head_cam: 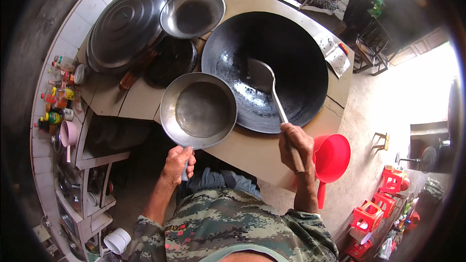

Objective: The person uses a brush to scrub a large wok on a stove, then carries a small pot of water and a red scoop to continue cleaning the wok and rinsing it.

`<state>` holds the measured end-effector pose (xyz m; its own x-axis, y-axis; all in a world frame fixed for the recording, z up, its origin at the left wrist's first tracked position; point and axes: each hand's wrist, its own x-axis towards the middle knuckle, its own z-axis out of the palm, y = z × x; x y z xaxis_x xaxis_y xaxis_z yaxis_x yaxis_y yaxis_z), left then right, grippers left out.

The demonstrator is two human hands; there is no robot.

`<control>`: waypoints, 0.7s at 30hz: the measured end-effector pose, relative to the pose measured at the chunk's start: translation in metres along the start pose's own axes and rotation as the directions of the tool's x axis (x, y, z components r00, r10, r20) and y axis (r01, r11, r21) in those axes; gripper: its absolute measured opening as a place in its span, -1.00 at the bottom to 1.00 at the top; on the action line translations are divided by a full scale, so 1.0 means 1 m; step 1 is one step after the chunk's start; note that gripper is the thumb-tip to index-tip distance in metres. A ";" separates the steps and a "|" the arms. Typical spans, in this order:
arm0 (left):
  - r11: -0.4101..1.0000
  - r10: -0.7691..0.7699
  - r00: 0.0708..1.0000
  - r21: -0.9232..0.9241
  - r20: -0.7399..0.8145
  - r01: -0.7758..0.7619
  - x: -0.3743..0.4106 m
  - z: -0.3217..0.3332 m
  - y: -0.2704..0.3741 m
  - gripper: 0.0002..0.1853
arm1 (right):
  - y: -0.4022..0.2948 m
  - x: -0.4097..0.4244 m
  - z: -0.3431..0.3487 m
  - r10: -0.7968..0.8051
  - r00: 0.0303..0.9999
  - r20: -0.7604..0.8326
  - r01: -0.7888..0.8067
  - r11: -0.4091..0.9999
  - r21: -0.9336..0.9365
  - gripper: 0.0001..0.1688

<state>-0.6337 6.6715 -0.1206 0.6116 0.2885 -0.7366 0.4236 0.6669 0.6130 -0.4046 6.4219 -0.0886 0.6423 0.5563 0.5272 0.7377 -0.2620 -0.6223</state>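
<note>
My left hand [179, 165] grips the handle of a metal pan [168, 112] that has some cloudy liquid [204, 109] in its bottom. The pan hangs over the counter's front edge, overlapping the near left rim of a large black wok [233, 40] in this view. In my right hand [296, 147] is a wok spatula [278, 102], held by its wooden handle end. Its wide blade rests in or just above the wok's bowl; contact is hard to tell. The wok's lower surface shines as if wet. A red plastic ladle [332, 158] lies beside my right wrist, at the counter's right corner.
A large round lid [127, 29], a metal basin [193, 12] and a dark round pot or cover [173, 62] occupy the tiled counter's [251, 153] left side. Paper [333, 54] lies right of the wok. Bottles [60, 94] and a pink saucepan [68, 134] line the left ledge. Red stools [367, 214] stand at right.
</note>
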 end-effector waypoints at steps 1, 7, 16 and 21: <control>1.000 -0.002 1.000 -0.011 -0.010 0.002 -0.006 -0.004 -0.001 -0.74 | -0.004 -0.011 -0.001 0.045 0.995 0.090 -0.040 0.998 -0.054 -0.62; 0.998 0.013 0.999 -0.058 -0.038 -0.015 -0.035 -0.045 -0.023 -0.72 | -0.039 -0.053 0.006 0.123 0.892 0.435 -0.083 0.991 -0.110 -0.56; 0.991 0.037 0.999 -0.128 -0.028 -0.041 -0.081 -0.098 -0.064 -0.73 | -0.065 -0.124 0.049 0.184 0.831 0.525 -0.019 0.952 -0.304 -0.68; 0.977 0.049 0.995 -0.204 -0.084 -0.065 -0.112 -0.117 -0.084 -0.74 | -0.076 -0.154 0.084 0.198 0.852 0.484 -0.014 0.934 -0.358 -0.71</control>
<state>-0.8160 6.6637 -0.1228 0.5734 0.3771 -0.7273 0.2380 0.7728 0.5883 -0.5769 6.4222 -0.1713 0.5928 0.8040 0.0457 0.7543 -0.5345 -0.3814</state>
